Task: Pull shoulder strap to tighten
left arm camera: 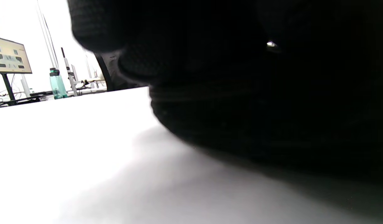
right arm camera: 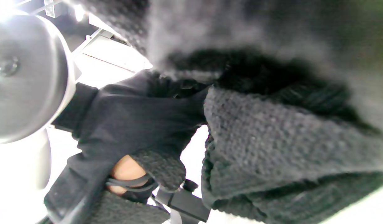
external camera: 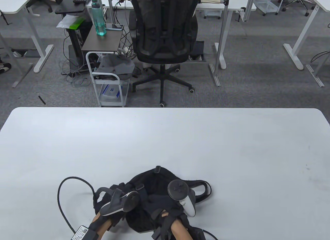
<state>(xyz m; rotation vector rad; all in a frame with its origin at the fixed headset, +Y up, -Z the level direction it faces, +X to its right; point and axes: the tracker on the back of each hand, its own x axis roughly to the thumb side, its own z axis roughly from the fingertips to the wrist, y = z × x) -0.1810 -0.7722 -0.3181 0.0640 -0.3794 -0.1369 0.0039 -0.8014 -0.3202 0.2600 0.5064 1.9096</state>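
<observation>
so both hands sit on the black bag at the bottom middle of the table. left hand and right hand are close together, but can't tell what either grips.

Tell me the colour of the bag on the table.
Black bag, clearest in the table view.

— Where's the bag?

— On the table, at the near edge, about midway. Both hands are on it: the left hand on its left part, the right hand on its middle.

— And the strap?

— Looping out to the bag's right. A cable curves on the table to the left.

— Beyond the table?

— A chair behind, a cart left of it, a bottle on a stand further back.
</observation>
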